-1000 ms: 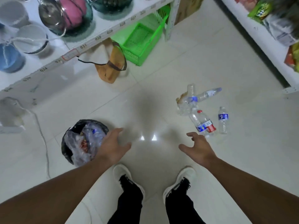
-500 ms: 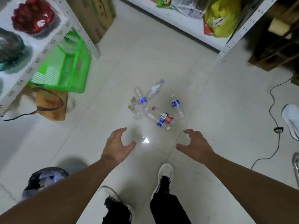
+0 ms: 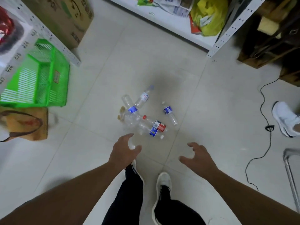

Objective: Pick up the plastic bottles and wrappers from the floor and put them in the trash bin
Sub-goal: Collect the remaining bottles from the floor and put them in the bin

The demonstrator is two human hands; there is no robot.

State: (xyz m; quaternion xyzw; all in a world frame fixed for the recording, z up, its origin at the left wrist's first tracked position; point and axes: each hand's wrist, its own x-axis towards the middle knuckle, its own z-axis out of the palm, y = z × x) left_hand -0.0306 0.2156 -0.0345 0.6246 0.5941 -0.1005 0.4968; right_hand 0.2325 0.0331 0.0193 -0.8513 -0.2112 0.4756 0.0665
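**Bottles Still on Floor as Cleanup Nears the Pile**

A cluster of plastic bottles [image 3: 142, 116] is seen lying on the pale tiled floor [image 3: 97, 151] between two shelving units. One bottle with a red and blue label [image 3: 156, 128] lies nearest the person; a smaller one with a blue label [image 3: 168, 112] rests slightly apart to the right, and a brownish wrapper [image 3: 121, 113] is tucked against the left of the heap. The left hand [image 3: 124, 151] and the right hand [image 3: 198, 157] are held out above the floor just short of the pile, both with fingers spread and nothing grasped. No trash bin is shown in the frame. As far as can be judged, the visible litter has yet to be collected: every bottle here must still be lifted and carried to the bin. A green basket [image 3: 37, 78] is stowed at left.
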